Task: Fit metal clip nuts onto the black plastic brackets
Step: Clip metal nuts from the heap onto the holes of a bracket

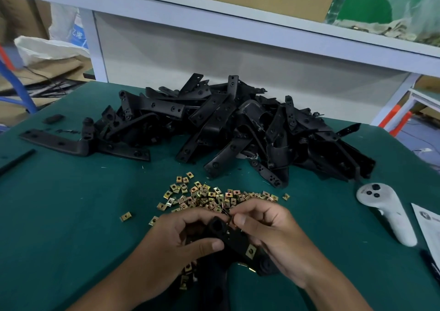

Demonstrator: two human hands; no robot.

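**Clip going onto bracket end**

Left hand gripped a bracket near the desk's front edge, fingers curled round its upper end. Right hand pinched what looked like a clip at that same end; the piece itself was mostly hidden. One clip already sat on the bracket's lower edge. Loose clips lay scattered just beyond the hands, with the bracket pile behind them. A white controller lay to the right.

Risk: a skewed clip could jam or spring from the pinch into the scatter. A slack left grip would let the bracket twist.
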